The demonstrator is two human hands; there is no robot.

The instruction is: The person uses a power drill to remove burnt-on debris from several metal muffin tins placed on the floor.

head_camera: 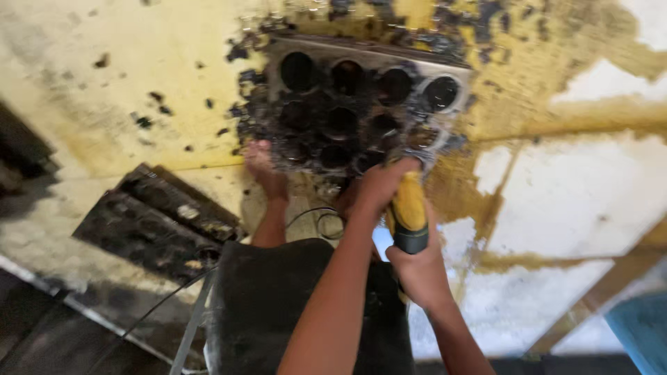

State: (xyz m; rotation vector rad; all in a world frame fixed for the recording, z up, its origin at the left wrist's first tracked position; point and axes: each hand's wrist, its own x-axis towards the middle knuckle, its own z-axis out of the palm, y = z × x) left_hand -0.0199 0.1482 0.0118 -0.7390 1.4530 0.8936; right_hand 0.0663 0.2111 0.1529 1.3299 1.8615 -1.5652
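A blackened metal muffin tray with several round cups lies on a stained yellow-and-white floor. My left hand grips the front of a yellow power tool at the tray's near edge. My right hand is closed around the tool's dark rear handle. The tool's working end is hidden under my left hand. A bare foot rests against the tray's near left corner.
A second soot-covered flat tray lies on the floor to the left. A thin cable loops by the foot. Dark cloth or a seat fills the bottom centre. A blue object sits at bottom right beside a wooden strip.
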